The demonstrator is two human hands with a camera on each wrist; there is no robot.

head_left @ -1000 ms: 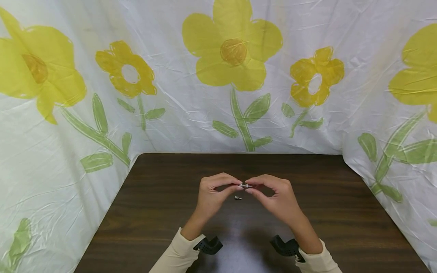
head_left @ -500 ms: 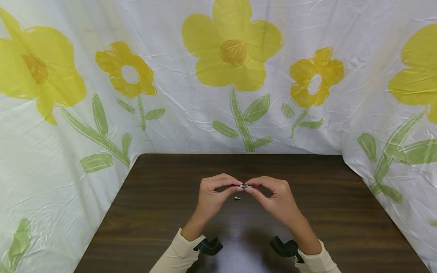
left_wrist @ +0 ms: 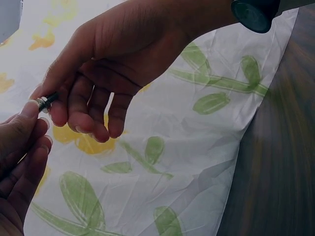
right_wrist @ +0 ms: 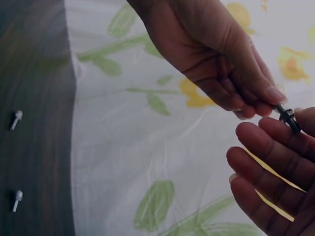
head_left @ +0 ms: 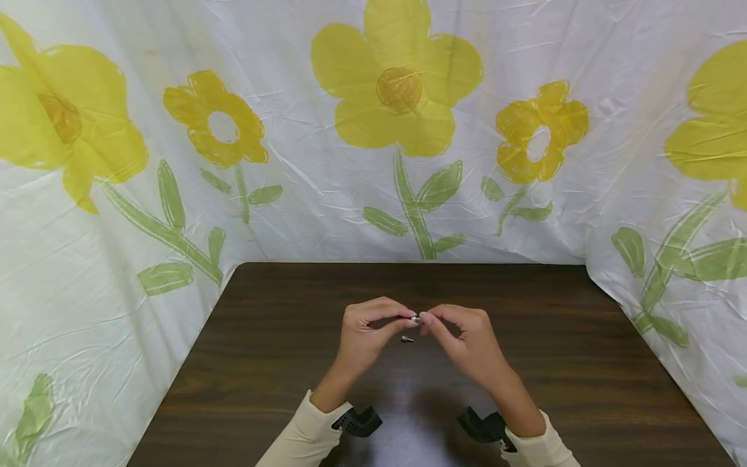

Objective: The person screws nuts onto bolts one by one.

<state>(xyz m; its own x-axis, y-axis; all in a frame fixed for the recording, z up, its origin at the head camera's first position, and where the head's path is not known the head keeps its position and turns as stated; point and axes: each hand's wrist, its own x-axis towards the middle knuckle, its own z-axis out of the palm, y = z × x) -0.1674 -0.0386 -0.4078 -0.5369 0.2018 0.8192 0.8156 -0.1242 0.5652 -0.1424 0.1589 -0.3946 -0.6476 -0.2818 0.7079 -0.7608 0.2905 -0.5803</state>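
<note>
Between the two hands, above the table, is a small silver metal bolt (head_left: 416,319) with a nut-like collar. My left hand (head_left: 363,334) pinches its silver end between thumb and forefinger. My right hand (head_left: 469,340) has thumb and forefinger round the collar (right_wrist: 286,114), from which a dark shank sticks out in the right wrist view. That hand's other fingers are spread loosely. Below the hands a short loose bolt (head_left: 406,338) lies on the table. The right wrist view holds two loose bolts, an upper bolt (right_wrist: 16,119) and a lower bolt (right_wrist: 17,199).
The dark wood-grain table (head_left: 280,363) reaches back to a white sheet (head_left: 303,207) printed with yellow flowers, which also hangs at both sides. Black camera mounts sit on both wrists, such as the left mount (head_left: 358,421).
My right hand has shifted slightly left and its fingertips now cover the shank that stuck out before. My left hand holds nearly still. The loose bolt has not moved.
</note>
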